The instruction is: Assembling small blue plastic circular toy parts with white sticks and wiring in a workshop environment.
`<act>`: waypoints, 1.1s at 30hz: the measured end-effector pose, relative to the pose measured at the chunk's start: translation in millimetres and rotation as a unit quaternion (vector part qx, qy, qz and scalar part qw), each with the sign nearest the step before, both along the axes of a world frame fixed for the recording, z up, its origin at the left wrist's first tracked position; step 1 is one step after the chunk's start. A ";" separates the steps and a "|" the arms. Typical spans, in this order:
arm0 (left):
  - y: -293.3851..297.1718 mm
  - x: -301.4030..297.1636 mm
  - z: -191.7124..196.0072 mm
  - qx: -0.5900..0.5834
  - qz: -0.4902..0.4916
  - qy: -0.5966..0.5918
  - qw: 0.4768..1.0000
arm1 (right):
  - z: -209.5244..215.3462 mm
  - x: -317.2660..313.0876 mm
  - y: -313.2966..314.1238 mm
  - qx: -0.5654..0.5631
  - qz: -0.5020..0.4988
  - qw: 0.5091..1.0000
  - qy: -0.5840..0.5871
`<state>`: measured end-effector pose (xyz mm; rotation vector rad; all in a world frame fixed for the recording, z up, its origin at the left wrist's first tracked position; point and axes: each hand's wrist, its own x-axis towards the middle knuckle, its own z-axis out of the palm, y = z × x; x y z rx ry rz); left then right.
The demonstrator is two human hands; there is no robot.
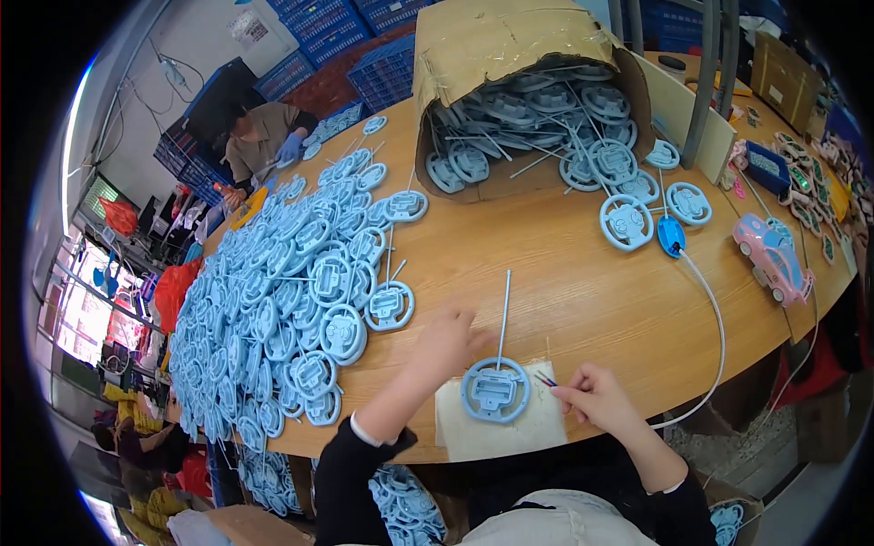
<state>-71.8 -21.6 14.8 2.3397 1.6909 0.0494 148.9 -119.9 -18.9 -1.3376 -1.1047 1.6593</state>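
Observation:
A light blue toy steering wheel (495, 391) lies with its hollow back up on a cream pad (455, 435), close to the table's near edge. Its thin rod (506, 309) points away from me. My left hand (443, 348), blurred by motion, hovers left of the rod with fingers apart and nothing visible in them. To the right of the wheel, my right hand (596, 398) pinches a small dark tool with two thin prongs, apparently tweezers (545, 379). The prongs point toward the wheel's rim without touching it.
A big heap of similar wheels (282, 300) covers the table's left side. More spill from a cardboard box (519, 45) at the back. A blue device with a white cable (719, 318) and a pink toy car (772, 258) are at right. A co-worker (264, 136) sits far left.

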 end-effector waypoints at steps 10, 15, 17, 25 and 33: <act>-59.5 -31.7 -36.0 -0.150 0.011 -0.170 0.974 | -8.0 -46.7 19.7 -0.038 0.135 0.987 -0.081; -53.1 -34.4 -45.4 -0.143 0.020 -0.179 0.973 | -10.6 -52.9 28.6 -0.065 0.197 0.975 -0.076; -51.6 -35.0 -46.1 -0.143 0.001 -0.240 0.960 | -6.7 -51.4 27.7 -0.062 0.185 0.978 -0.072; -22.2 11.8 9.5 -0.357 0.001 -0.527 0.771 | 18.2 -10.3 27.3 -0.039 0.033 0.999 0.013; -4.5 77.2 40.7 -0.274 -0.033 -0.636 0.721 | 68.9 7.1 14.2 0.079 -0.179 0.977 0.085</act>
